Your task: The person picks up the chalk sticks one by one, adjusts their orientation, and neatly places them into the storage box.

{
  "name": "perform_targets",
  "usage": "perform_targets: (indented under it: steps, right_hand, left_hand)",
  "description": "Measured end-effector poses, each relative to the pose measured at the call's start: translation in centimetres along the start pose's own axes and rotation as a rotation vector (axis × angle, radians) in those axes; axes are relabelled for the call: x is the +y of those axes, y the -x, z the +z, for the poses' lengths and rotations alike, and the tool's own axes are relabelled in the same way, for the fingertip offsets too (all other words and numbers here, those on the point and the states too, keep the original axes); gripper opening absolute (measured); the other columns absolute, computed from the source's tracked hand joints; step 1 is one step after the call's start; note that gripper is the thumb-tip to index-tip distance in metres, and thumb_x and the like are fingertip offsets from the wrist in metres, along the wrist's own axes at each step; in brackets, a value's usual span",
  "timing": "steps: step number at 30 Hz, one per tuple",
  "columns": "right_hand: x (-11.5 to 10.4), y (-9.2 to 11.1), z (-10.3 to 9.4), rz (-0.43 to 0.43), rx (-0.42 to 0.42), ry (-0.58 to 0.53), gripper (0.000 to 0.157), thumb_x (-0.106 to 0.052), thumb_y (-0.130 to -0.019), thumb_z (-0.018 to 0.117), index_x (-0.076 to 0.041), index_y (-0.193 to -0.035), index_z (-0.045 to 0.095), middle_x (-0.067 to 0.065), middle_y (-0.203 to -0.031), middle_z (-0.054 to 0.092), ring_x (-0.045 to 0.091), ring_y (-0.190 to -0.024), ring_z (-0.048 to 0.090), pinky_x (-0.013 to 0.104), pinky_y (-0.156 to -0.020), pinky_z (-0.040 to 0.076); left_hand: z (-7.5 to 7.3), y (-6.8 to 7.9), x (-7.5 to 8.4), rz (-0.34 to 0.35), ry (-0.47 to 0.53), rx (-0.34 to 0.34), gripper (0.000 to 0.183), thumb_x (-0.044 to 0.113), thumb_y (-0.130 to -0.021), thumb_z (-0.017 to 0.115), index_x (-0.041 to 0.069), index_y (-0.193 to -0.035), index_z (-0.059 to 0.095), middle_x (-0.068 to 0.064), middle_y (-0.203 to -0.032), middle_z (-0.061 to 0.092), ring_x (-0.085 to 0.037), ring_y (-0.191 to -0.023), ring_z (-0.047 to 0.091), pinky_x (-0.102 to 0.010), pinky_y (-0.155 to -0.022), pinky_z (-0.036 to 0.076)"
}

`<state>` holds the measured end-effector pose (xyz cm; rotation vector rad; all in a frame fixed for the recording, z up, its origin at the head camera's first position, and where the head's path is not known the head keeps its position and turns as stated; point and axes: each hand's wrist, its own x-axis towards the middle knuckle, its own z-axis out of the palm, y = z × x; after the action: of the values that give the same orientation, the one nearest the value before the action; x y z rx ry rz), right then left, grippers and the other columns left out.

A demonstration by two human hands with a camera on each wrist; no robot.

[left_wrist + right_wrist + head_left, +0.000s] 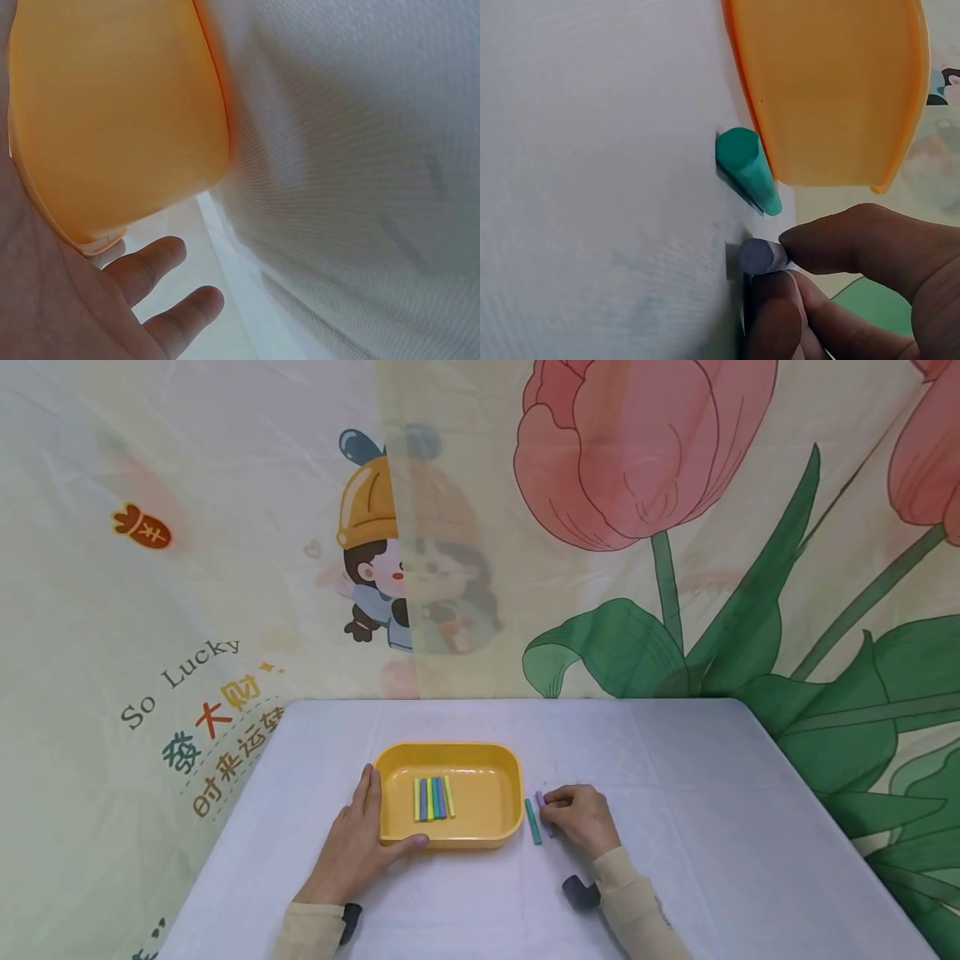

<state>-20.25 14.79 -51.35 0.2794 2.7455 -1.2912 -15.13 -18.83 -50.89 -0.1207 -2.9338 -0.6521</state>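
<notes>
A yellow tray (480,841) stands on the white table. In it, several yellow, blue and green chalk sticks (431,799) lie side by side, left of its middle. My left hand (356,843) rests against the tray's left end, fingers straight along the side and thumb at the front rim. The left wrist view shows the palm against the tray wall (120,112) with fingers spread. Just right of the tray, my right hand (583,817) pinches a purple chalk stick (759,256) between thumb and fingers, low over the cloth. A green chalk stick (533,822) lies between tray and right hand.
A white cloth (697,827) covers the table. Behind its back edge hangs a printed curtain (465,677) with tulips, a cartoon figure and lettering. Dark wrist-worn devices show at the left wrist (350,923) and near the right sleeve (581,893).
</notes>
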Motion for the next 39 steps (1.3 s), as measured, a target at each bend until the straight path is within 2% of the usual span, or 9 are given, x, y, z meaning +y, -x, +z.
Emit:
perform_targets:
  steps: [7, 14, 19, 24, 28, 33, 39]
  right_hand:
    - [0.3, -0.4, -0.8, 0.031, 0.009, -0.034, 0.021, -0.024, -0.072, 0.077, -0.015, -0.09, 0.074, -0.001, -0.084, 0.066, 0.015, -0.076, 0.057, 0.031, -0.069, 0.053]
    - [-0.6, -0.2, -2.4, 0.071, -0.023, -0.254, 0.028, -0.025, -0.074, 0.078, -0.011, -0.098, 0.072, 0.004, -0.092, 0.067, 0.017, -0.076, 0.061, 0.029, -0.066, 0.055]
    - [-1.9, 0.4, -3.8, 0.028, -0.018, -0.331, 0.036, -0.03, -0.074, 0.078, -0.01, -0.103, 0.07, 0.005, -0.093, 0.068, 0.019, -0.077, 0.062, 0.03, -0.066, 0.055]
    - [-3.9, 1.0, -5.1, -0.052, -0.015, -0.376, 0.028, -0.029, -0.079, 0.075, -0.014, -0.102, 0.07, 0.006, -0.093, 0.068, 0.022, -0.078, 0.062, 0.032, -0.069, 0.055]
    - [-5.5, 1.1, -5.9, -0.104, -0.02, -0.395, 0.029, -0.032, -0.079, 0.074, -0.015, -0.103, 0.07, 0.006, -0.093, 0.068, 0.024, -0.08, 0.062, 0.032, -0.07, 0.055]
    - [-7.0, 1.0, -5.9, -0.121, -0.026, -0.415, 0.03, -0.032, -0.079, 0.074, -0.015, -0.104, 0.069, 0.005, -0.094, 0.068, 0.026, -0.083, 0.063, 0.033, -0.071, 0.055]
    - [-8.3, 0.8, -4.9, -0.101, -0.053, -0.432, 0.028, -0.03, -0.079, 0.074, -0.016, -0.102, 0.069, 0.005, -0.094, 0.068, 0.031, -0.086, 0.063, 0.032, -0.071, 0.055]
  left_hand:
    - [0.1, 0.0, 0.0, 0.01, -0.008, 0.009, 0.13, 0.084, -0.062, 0.054, 0.008, -0.149, -0.006, -0.012, -0.156, -0.001, -0.032, -0.136, 0.024, -0.051, -0.103, 0.031]
    - [0.0, 0.0, 0.1, 0.009, -0.002, 0.006, 0.129, 0.081, -0.063, 0.056, 0.008, -0.149, -0.006, -0.011, -0.156, -0.001, -0.033, -0.135, 0.025, -0.052, -0.103, 0.031]
    - [0.0, 0.0, 0.1, 0.007, 0.001, 0.003, 0.128, 0.08, -0.064, 0.057, 0.007, -0.149, -0.005, -0.012, -0.156, -0.001, -0.033, -0.136, 0.024, -0.052, -0.103, 0.031]
    - [-0.1, 0.0, 0.1, 0.015, -0.002, 0.004, 0.128, 0.079, -0.065, 0.058, 0.005, -0.149, -0.003, -0.013, -0.156, -0.001, -0.034, -0.136, 0.024, -0.053, -0.103, 0.031]
    - [0.0, 0.0, 0.0, 0.02, -0.002, 0.009, 0.127, 0.08, -0.065, 0.057, 0.005, -0.149, -0.002, -0.013, -0.156, 0.0, -0.035, -0.134, 0.027, -0.053, -0.102, 0.032]
    - [0.1, 0.0, -0.1, 0.018, -0.008, 0.009, 0.128, 0.082, -0.064, 0.055, 0.005, -0.149, -0.002, -0.013, -0.156, 0.0, -0.035, -0.132, 0.03, -0.052, -0.102, 0.033]
    - [0.0, 0.0, 0.0, 0.016, -0.007, 0.008, 0.128, 0.082, -0.064, 0.054, 0.005, -0.15, -0.001, -0.012, -0.156, 0.0, -0.036, -0.13, 0.033, -0.052, -0.102, 0.033]
